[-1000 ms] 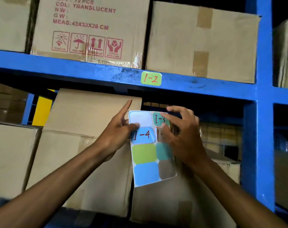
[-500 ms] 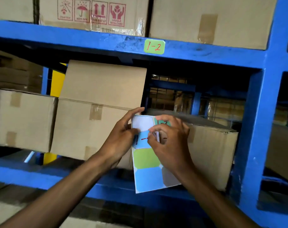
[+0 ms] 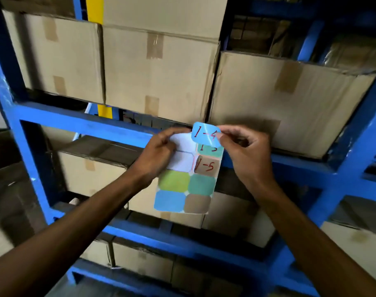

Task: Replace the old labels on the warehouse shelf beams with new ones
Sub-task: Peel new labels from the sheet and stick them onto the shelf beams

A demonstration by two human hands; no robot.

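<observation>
Peeling a fresh label off its backing — that looks to be the step in hand, with sticking still to come. Left hand [image 3: 159, 151] gripping the sticker sheet [image 3: 184, 185] by its upper left corner, fingers curled round the edge, thumb apparently across the white backing where two stickers are already gone. Just right of that, the blue label [image 3: 206, 136] marked "1-4" in red, lifted free above the sheet's top, right in front of the blue shelf beam [image 3: 82, 122] that runs under the cardboard boxes [image 3: 159, 71]. Right hand [image 3: 245, 151] pinching the label's right edge between thumb and forefinger, remaining fingers loosely curled.

Next move, by judgement: carrying the label clear of the sheet and pressing it flat onto the beam face, adhesive side kept off the fingers.

Label itself: rounded corners, glossy, slightly bowed, last digit partly hidden by the fingertip. Below it on the sheet — a teal sticker with blurred writing, a brown "1-5", then blank green, teal, blue and brown ones.
</observation>
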